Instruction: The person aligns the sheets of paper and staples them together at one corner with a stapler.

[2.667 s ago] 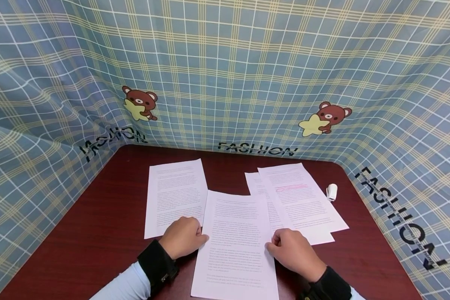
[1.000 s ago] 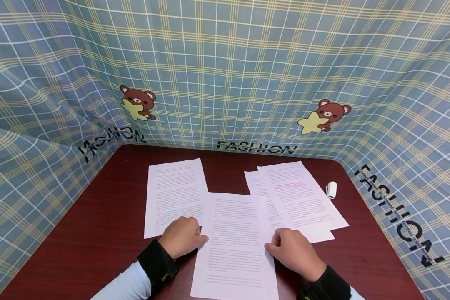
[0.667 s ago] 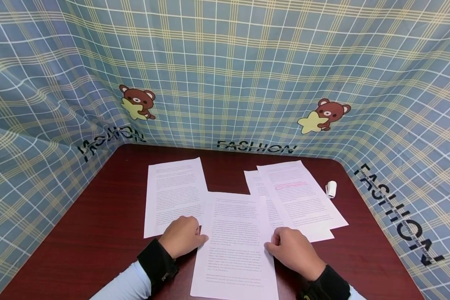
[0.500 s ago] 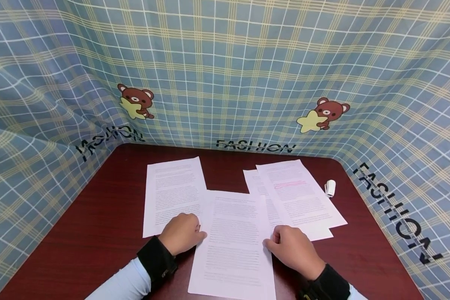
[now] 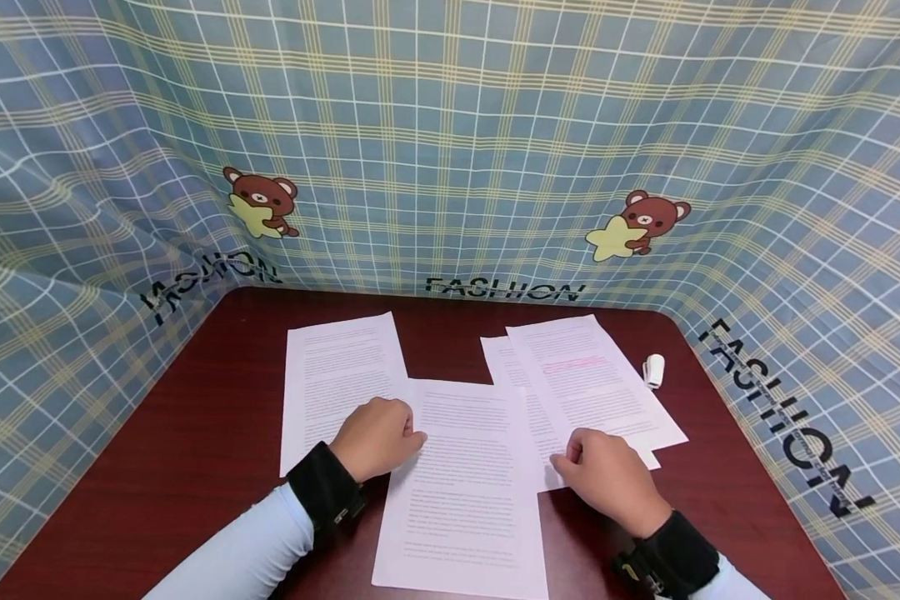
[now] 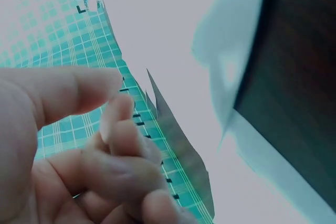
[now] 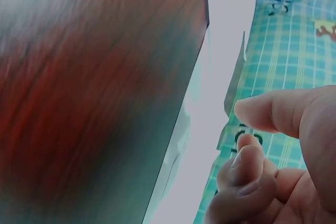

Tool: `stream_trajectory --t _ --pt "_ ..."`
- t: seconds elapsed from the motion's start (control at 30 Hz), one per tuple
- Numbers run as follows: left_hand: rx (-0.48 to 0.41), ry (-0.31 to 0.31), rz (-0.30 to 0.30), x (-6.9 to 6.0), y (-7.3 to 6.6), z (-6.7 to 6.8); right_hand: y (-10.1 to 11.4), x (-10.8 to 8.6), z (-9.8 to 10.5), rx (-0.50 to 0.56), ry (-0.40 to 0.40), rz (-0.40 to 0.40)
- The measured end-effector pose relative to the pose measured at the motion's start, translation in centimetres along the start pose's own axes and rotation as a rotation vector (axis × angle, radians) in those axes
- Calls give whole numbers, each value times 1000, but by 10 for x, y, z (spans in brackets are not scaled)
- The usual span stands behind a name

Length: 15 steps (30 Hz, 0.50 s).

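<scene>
A printed white sheet of paper (image 5: 461, 500) lies in front of me; whether more sheets are beneath it cannot be told. My left hand (image 5: 377, 437) hovers over its upper left side, fingers loosely curled. In the left wrist view the thumb (image 6: 79, 90) lies close to the fingertips with no paper between. To the right of the sheet, my right hand (image 5: 615, 482) hangs near the lower corner of other pages. The right wrist view shows a gap between its thumb (image 7: 273, 109) and curled fingers (image 7: 244, 182), which hold nothing.
Another printed page (image 5: 341, 367) lies at the left, partly under the central sheet. Overlapping at the right are a page with a pink-marked line (image 5: 592, 375) and a page below it (image 5: 504, 360). A small white object (image 5: 653, 371) sits beyond them. Plaid cloth (image 5: 450, 167) surrounds the dark red table (image 5: 172, 467).
Both hands have let go of the central sheet's side edges and risen. The left moved forward and inward over the paper; the right moved outward and forward. The view shifted slightly.
</scene>
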<state>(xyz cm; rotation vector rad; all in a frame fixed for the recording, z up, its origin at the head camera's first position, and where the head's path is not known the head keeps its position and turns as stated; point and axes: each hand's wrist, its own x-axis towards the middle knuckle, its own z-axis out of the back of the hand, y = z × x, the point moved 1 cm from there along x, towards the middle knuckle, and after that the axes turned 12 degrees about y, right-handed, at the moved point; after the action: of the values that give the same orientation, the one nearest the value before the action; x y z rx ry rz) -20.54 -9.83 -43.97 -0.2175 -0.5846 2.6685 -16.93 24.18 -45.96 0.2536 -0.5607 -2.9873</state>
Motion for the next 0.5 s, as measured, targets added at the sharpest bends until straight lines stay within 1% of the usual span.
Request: stream_trajectory --t 0.17,0.37,0.5 --pt "-9 34 -20 12 -7 -1 -10 0 6 -17 -20 -27" --pt "-25 53 -48 27 -18 -2 -20 0 13 -7 -27 -43" --pt "-22 53 -72 37 -28 -5 -27 3 18 6 -54 -48"
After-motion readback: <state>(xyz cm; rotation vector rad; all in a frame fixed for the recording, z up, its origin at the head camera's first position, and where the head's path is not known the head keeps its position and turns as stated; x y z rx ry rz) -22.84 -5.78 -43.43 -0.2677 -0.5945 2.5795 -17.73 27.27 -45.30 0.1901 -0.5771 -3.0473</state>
